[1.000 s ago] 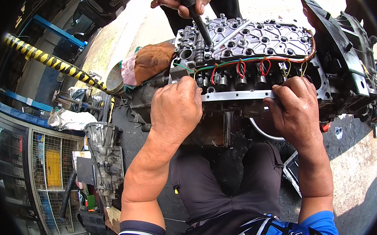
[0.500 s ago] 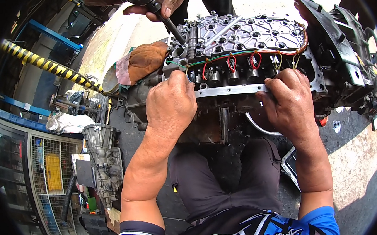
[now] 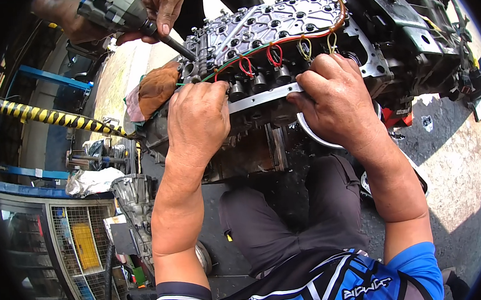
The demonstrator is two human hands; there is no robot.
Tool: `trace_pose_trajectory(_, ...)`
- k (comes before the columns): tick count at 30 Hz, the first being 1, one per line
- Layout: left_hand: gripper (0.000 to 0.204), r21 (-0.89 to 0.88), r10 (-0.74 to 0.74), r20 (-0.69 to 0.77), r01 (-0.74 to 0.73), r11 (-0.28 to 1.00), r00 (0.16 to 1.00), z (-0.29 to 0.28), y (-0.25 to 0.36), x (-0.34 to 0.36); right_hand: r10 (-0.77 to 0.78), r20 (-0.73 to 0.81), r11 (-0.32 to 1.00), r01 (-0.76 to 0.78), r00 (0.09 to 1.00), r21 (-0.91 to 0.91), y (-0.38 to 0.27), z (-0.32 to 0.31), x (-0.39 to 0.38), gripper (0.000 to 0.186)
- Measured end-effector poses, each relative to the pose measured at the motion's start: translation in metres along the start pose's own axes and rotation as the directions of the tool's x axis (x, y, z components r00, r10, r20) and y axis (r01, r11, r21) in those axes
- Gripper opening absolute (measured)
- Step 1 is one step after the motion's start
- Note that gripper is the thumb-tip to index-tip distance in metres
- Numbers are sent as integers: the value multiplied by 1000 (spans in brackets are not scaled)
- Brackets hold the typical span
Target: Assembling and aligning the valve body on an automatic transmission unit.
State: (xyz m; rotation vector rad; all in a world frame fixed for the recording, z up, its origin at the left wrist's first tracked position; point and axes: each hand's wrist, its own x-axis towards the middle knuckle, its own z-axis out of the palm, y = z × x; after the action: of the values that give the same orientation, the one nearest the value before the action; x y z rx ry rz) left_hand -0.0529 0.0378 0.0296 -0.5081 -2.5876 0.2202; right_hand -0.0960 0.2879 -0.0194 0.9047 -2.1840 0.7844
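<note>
Coworker's power driver [image 3: 130, 15] and wires [image 3: 270, 56] seemingly crowd the valve body [image 3: 268, 28].

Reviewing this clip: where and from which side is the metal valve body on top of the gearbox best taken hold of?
Probably by its near long edge, from the person's side. The valve body lies flat and wide, its top studded with bolts and wires, and a co-worker's power driver works the far left corner. The left hand and right hand grip that near edge, spread apart.

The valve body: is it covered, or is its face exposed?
Exposed. The valve body shows bare channels and bolts, with no cover over it; both hands, left hand and right hand, rest at its near edge.
</note>
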Motion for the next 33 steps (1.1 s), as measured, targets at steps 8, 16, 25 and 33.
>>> trace_pose_trajectory(8,22,-193,13,-111,-34,981,994,2,0,-8,40,23,999,-39,999,-30,0,0,-3,23)
trace_pose_trajectory(16,14,-179,-64,-76,49,983,995,1,8,-7,34,-9,999,-34,999,2,-1,2,-3,23)
trace_pose_trajectory(25,10,-129,-95,-93,83,988,991,4,12,-9,20,-44,999,-18,999,34,1,4,-3,25)
trace_pose_trajectory(33,10,-128,-71,-150,52,990,986,10,12,-9,21,-42,1000,-21,999,22,0,2,-3,25)
